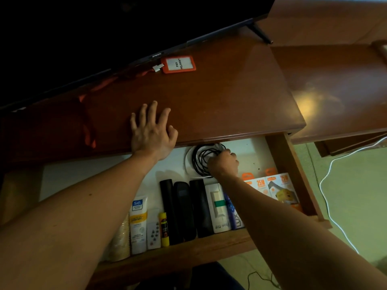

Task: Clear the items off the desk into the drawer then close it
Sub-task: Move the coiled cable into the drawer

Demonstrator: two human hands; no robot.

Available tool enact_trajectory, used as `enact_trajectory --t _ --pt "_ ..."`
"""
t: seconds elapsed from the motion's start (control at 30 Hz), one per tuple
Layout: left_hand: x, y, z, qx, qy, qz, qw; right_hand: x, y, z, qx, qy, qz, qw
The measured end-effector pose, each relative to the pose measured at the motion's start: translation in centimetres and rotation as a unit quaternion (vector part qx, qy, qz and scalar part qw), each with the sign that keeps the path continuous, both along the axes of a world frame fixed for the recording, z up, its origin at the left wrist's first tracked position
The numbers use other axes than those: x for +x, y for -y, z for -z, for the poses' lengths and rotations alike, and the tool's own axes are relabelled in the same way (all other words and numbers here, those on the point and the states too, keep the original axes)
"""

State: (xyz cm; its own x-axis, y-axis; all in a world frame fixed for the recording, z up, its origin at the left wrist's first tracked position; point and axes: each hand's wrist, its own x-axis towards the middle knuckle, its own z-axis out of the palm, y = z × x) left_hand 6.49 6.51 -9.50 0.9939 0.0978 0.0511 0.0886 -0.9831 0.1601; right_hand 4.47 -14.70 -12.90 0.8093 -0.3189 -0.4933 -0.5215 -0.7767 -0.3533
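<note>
The drawer (293, 168) stands pulled out below the brown desk top (219, 101). My right hand (223, 163) is inside it at the back, closed on a coil of black and white cable (199, 160). My left hand (151, 130) lies flat on the desk's front edge, fingers spread, holding nothing. An orange badge holder (178, 64) with its orange lanyard (90, 130) lies on the desk by the TV. Inside the drawer are a white Safi tube (137, 222), a yellow glue stick (164, 229), three black cases (184, 208), a white box (217, 206) and two charger boxes (272, 189).
A black TV (104, 32) stands at the back of the desk, its foot (260, 33) at the right. A second wooden surface (339, 91) adjoins on the right. A white cable (326, 197) trails over the green floor.
</note>
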Motion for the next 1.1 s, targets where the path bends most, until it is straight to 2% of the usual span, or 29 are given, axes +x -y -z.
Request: enact_trajectory --t 0.1,0.17,0.27,0.43,0.8,1.1 --pt "0.0 0.0 0.0 0.005 0.004 -0.001 1.0 0.1 -0.5 0.2 -0.035 0.02 -0.121 0.992" --pt "0.1 0.0 0.0 0.008 0.002 0.0 1.0 0.5 -0.8 0.5 -0.049 -0.004 -0.202 0.978" --pt "-0.1 0.0 0.1 0.008 0.003 0.001 1.0 1.1 -1.3 0.8 -0.063 -0.055 -0.262 0.961" --pt "-0.1 -0.1 0.0 0.007 0.006 -0.001 1.0 1.0 -2.0 1.5 -0.077 -0.1 -0.267 0.955" --pt "-0.2 0.0 0.0 0.002 0.003 0.001 1.0 0.1 -1.4 1.8 -0.089 -0.067 -0.264 0.958" --pt "0.0 -0.7 -0.5 -0.026 -0.041 0.015 0.999 -1.5 -0.6 0.5 -0.057 0.031 -0.234 0.97"
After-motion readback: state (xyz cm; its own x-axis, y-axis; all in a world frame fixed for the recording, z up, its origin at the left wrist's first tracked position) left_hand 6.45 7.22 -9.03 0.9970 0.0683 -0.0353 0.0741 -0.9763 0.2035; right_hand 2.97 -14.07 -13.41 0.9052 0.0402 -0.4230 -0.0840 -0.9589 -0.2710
